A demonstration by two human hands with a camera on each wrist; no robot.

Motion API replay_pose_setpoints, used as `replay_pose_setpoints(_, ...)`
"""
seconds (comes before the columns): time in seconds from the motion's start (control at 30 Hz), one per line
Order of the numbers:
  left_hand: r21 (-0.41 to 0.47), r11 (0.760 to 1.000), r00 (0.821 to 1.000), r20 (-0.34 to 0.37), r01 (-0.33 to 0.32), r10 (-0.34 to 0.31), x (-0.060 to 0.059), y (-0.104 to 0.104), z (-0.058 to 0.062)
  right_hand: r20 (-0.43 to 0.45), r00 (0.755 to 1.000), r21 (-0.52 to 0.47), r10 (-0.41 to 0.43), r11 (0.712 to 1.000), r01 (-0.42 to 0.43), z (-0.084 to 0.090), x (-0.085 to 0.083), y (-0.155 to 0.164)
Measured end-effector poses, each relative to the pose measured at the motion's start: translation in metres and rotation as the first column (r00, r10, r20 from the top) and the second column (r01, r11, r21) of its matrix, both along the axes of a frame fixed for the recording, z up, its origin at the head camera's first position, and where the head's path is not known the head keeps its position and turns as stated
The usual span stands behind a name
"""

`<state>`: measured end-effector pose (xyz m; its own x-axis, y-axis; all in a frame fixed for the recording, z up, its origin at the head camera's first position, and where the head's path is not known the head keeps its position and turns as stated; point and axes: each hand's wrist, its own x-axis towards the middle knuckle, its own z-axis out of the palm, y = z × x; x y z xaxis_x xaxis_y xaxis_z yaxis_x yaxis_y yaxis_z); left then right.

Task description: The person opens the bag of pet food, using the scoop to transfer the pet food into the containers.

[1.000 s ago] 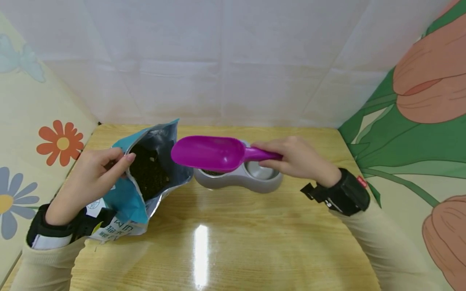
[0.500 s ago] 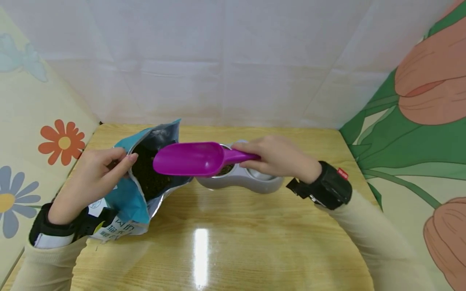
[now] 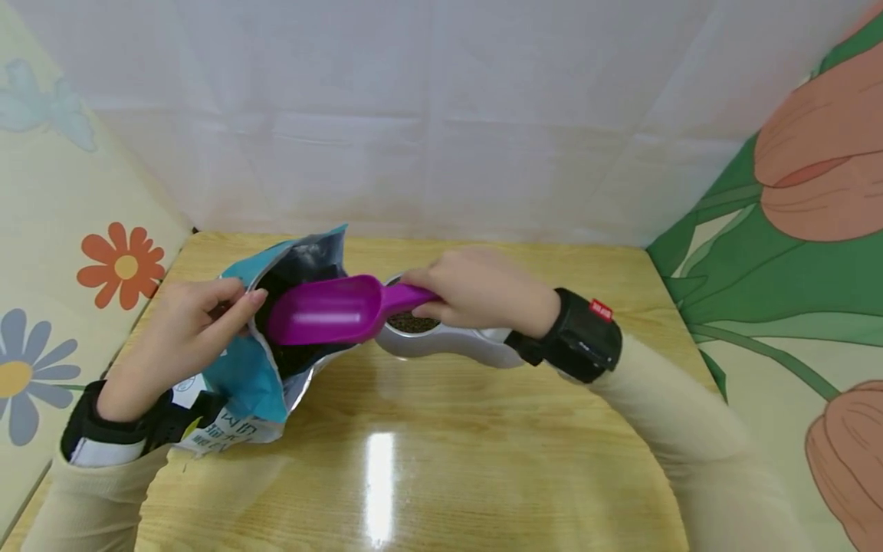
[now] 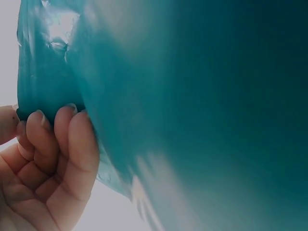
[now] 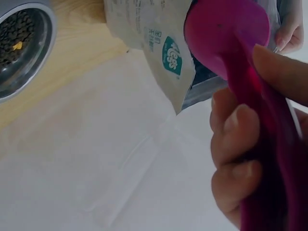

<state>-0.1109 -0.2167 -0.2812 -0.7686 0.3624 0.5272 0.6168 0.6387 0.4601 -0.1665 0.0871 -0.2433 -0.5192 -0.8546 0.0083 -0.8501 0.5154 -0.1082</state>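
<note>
1. Closest in, down at the bottom corners: beige sleeves (image 3: pixel 690 437), running into chunky black wrist straps (image 3: pixel 582 337). Little red tag (image 3: pixel 602 310) on the right one.
2. Over on the left side, left hand (image 3: pixel 172 330): thumb and fingers pinched together, clamped on the rim of a bag (image 3: pixel 237 376). Fingers curled at the folded teal edge in the left wrist view.
3. Right at that same spot, the bag itself: teal outside, silvery inside, mouth gaping toward the right. Lettering on the paler lower part, plus a teal logo (image 5: pixel 172 57) visible from the right wrist.
4. At the bag's mouth: magenta scoop (image 3: pixel 324 310), hollow side up, handle (image 3: pixel 407 297) pointing right. Head overlapping the dark opening; can't tell how deep, or whether touching anything in there.
5. Back along that handle, right hand (image 3: pixel 479 287): clamped on it too, fingers wrapped round, thumb along the top.
6. Past the scoop, partly behind the right hand: grey double bowl (image 3: pixel 448 346). Brown pellets (image 3: pixel 412 323) in the left compartment, with one yellow-orange bit (image 5: pixel 18 45) among them. Right compartment mostly hidden.
7. Under the bowl and bag: pale wood table (image 3: pixel 497 452), streak of glare (image 3: pixel 379 491) toward the front.
8. Furthest back: creased white sheet (image 3: pixel 428 138), with flowers (image 3: pixel 126 267) on the left panel (image 3: pixel 41 230) and big pink tulips (image 3: pixel 821 169) on the right.
</note>
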Motion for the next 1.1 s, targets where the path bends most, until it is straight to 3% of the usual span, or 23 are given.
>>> replay_pose_setpoints(0.13,0.007,1.000,1.000,-0.005,0.010,-0.010,-0.001,0.000,-0.001,0.020,1.000,0.048,0.001,0.999,-0.002,0.000,-0.002,-0.014)
replay_pose_setpoints(0.47,0.025,0.999,1.000,-0.014,0.025,-0.024,-0.003,-0.001,-0.005,-0.043,0.999,0.196,-0.031,0.980,0.039,-0.007,-0.006,-0.053)
replay_pose_setpoints(0.77,0.020,0.999,1.000,-0.017,0.026,-0.026,-0.003,-0.003,-0.002,-0.043,0.995,0.323,-0.090,0.941,0.099,-0.006,0.000,-0.088)
replay_pose_setpoints(1.1,0.025,0.999,0.999,-0.013,0.034,-0.033,-0.003,-0.001,-0.003,-0.100,0.985,0.457,-0.138,0.874,0.169,-0.011,0.004,-0.133)
